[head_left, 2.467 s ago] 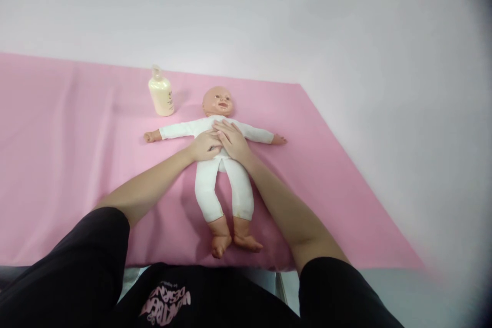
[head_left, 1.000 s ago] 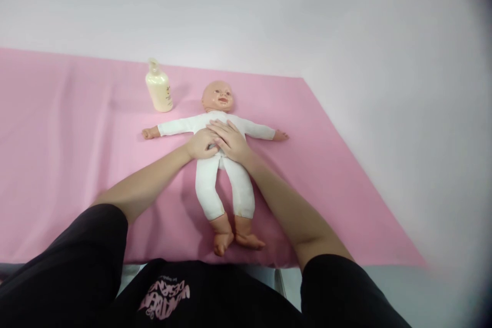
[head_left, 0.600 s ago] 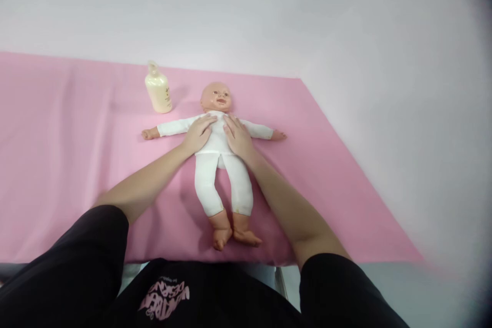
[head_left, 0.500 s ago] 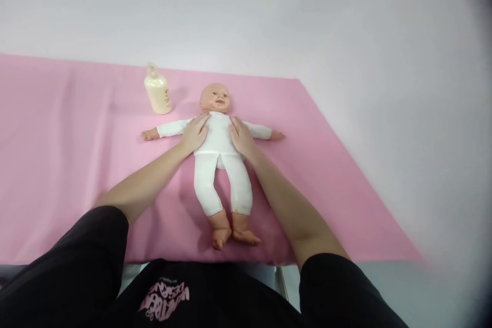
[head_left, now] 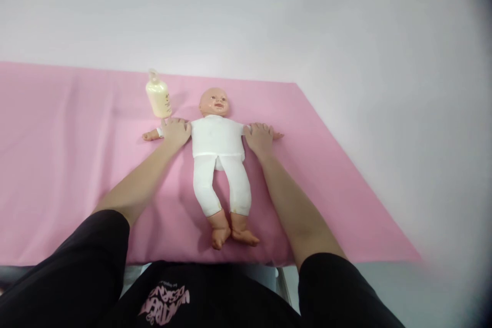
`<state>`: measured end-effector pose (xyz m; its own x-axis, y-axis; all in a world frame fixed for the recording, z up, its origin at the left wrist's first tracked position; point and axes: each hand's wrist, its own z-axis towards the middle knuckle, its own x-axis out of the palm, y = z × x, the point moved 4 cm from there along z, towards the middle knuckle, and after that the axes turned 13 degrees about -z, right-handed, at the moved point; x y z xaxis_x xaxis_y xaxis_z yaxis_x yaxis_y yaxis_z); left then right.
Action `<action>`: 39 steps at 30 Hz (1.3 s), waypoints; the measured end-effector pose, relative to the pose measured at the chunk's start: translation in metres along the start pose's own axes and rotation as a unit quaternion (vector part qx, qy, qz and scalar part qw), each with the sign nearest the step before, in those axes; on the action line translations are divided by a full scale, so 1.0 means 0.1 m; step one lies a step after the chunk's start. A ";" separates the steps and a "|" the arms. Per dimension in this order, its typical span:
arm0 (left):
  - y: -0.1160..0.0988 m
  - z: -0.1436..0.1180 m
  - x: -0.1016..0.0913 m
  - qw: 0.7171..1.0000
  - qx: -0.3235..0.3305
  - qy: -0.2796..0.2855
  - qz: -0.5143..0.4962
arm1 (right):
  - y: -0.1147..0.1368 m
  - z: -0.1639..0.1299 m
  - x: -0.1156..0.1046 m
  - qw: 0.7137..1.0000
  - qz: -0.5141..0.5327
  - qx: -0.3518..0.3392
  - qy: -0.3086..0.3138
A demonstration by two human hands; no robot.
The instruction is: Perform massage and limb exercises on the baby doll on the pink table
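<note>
A baby doll (head_left: 218, 136) in a white suit lies on its back, head away from me and arms stretched out to both sides. My left hand (head_left: 177, 133) rests palm down over the doll's arm on the left, fingers laid across the white sleeve. On the other side my right hand (head_left: 259, 138) covers the sleeve of the doll's other arm in the same way. Both hands look open and flat, not wrapped round the arms. The doll's bare hands stick out beyond mine, while most of its sleeves are hidden beneath my fingers.
A pump bottle (head_left: 159, 100) of pale yellow liquid stands just beyond my left hand. Under everything lies a pink cloth (head_left: 69, 164) with soft folds, its slanting edge on the right. Behind it is a plain white surface (head_left: 246, 15).
Both my hands have slid outward from the doll's chest and shoulders onto its arms, the left hand leftward and the right hand rightward. The doll and bottle have stayed in place.
</note>
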<state>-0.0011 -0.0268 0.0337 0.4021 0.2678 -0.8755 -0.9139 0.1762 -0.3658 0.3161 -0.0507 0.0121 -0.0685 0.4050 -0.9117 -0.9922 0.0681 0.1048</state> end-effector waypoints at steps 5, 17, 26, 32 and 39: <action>-0.05 -0.01 0.07 0.998 0.062 0.017 -0.006 | 0.05 0.01 0.01 0.999 0.028 0.014 0.038; -0.24 -0.07 0.08 0.990 0.120 0.066 -0.012 | 1.33 -0.66 -0.62 0.924 0.066 -0.346 0.149; -0.23 -0.07 0.09 0.991 0.108 0.075 -0.020 | 1.76 -1.37 -0.97 0.822 0.057 -0.551 0.132; -0.24 -0.06 0.07 0.991 0.113 0.077 0.002 | 1.74 -1.30 -0.98 0.823 0.067 -0.543 0.152; -0.25 -0.08 0.06 0.990 0.116 0.077 -0.010 | 1.15 -0.45 -0.56 0.945 0.097 -0.278 0.143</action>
<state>0.0237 -0.0368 0.0347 0.3910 0.1173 -0.9129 -0.8605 0.3986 -0.3173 0.2012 -0.1067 0.0569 -0.2018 0.0929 -0.9750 -0.8545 -0.5031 0.1289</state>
